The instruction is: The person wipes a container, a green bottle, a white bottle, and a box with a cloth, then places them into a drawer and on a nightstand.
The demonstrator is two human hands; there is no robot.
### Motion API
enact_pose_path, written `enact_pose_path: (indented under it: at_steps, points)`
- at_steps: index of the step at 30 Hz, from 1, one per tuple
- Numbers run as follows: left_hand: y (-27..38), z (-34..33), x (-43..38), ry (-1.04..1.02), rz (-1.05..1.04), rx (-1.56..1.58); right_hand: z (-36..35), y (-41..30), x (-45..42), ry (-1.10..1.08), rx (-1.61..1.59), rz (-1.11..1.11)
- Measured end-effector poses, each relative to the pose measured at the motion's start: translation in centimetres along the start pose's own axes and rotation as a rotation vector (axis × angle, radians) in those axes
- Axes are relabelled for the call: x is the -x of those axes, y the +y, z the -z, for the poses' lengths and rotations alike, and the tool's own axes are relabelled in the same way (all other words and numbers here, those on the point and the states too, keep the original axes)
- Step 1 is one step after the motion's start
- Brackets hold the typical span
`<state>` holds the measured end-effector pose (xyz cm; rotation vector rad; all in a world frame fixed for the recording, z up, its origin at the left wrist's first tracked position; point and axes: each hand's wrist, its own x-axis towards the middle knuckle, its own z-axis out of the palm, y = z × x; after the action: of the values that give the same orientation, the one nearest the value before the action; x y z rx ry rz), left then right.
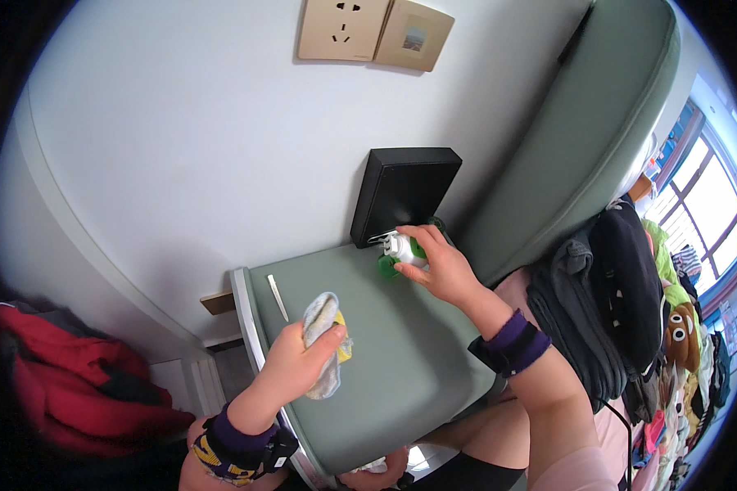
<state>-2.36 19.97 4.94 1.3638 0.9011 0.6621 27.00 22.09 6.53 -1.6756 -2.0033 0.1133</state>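
Note:
My left hand (298, 362) grips a folded, stained white and yellow cloth (323, 350) above the front left part of a green nightstand top (381, 380). My right hand (433, 264) holds a white and green plug-in device (405, 248), its metal prongs pointing left, near the back of the nightstand. A green item (389, 266) shows just below the device; whether the two are joined I cannot tell. Behind them a black box (408, 190) stands upright against the wall. A slim pale stick-like object (277, 298) lies at the back left of the top.
A padded green headboard (571, 147) rises at the right. Folded dark clothes (574, 307) and a brown plush toy (682, 334) lie on the bed. Red fabric (86, 380) is at the left. A wall socket (342, 30) and a second plate (414, 37) are above.

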Motion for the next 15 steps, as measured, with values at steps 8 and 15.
enact_pose_path:
  at_steps: [8, 15]
  points:
    - [0.0, 2.4, 0.4, 0.073, 0.017, 0.069, -1.8, 2.2, -4.0, -0.06, 0.118, 0.008]
    - [-0.4, 3.1, 0.6, 0.06, -0.025, 0.082, -2.4, 2.4, -4.2, -0.008, 0.134, -0.026]
